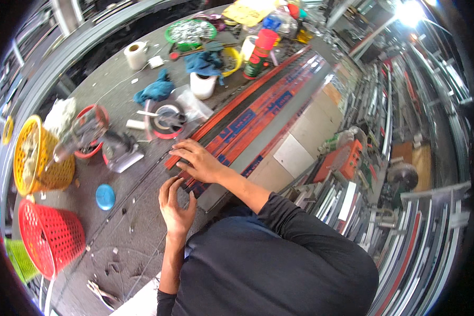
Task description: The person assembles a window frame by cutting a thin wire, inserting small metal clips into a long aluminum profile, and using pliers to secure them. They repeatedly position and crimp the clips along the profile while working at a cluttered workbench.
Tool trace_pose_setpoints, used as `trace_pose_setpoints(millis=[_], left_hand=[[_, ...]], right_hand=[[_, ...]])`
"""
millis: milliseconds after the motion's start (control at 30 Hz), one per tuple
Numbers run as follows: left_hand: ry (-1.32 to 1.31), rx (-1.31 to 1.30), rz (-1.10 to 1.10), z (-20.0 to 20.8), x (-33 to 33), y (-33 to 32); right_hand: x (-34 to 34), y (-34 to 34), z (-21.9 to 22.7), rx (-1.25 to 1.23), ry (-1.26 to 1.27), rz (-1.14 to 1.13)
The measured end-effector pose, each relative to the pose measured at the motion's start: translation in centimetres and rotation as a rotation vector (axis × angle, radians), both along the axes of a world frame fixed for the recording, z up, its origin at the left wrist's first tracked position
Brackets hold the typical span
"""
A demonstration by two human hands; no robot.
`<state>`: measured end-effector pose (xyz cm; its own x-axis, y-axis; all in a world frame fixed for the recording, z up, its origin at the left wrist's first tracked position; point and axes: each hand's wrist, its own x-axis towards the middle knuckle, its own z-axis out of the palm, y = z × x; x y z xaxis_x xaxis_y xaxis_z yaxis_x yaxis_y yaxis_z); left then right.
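Long metal profiles (255, 118) wrapped in orange-red film with blue labels lie slantwise on the dark table, running away to the upper right. My right hand (201, 164) rests over their near end, palm down, with its fingers spread and lightly bent. Just beside that end is my left hand (176, 211); its fingers curve and its thumb stands apart, with nothing visible between them. Whether its fingertips touch the profiles, I cannot tell. A narrow orange-red strip (237, 102) runs along the left side of the bundle.
Left of my hands are a cordless drill (113, 145), a blue round lid (105, 197), a red basket (52, 237) and a yellow basket (63, 176). A tape roll (167, 118), blue cloths (155, 87) and a spray can (259, 55) stand farther back. Pliers (101, 294) lie lower left.
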<state>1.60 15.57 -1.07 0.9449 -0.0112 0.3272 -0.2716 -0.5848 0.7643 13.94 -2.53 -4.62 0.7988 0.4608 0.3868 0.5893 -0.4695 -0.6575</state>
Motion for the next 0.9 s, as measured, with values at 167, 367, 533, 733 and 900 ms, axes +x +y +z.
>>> trace_pose_setpoints(millis=[167,367,533,733,900], left_hand=[[-0.031,0.12,-0.056,-1.5,1.7,-1.4],[-0.017,0.187,0.001,-1.2,2.6,-2.6],[0.043,0.263,0.179,-0.9,3.4,-4.9],[0.107,0.307,0.455,-1.9,4.9,-8.7],[0.188,0.365,0.794,-3.1,4.9,-9.5]], right_hand=[[-1.7,-4.9,2.0,0.179,-0.057,-0.225],[-2.9,-13.8,2.2,0.284,0.08,-0.493],[0.5,-20.8,1.1,0.375,0.102,-0.551],[8.8,-30.3,1.4,0.42,0.021,-0.483],[15.7,-39.1,2.0,0.415,0.051,-0.472]])
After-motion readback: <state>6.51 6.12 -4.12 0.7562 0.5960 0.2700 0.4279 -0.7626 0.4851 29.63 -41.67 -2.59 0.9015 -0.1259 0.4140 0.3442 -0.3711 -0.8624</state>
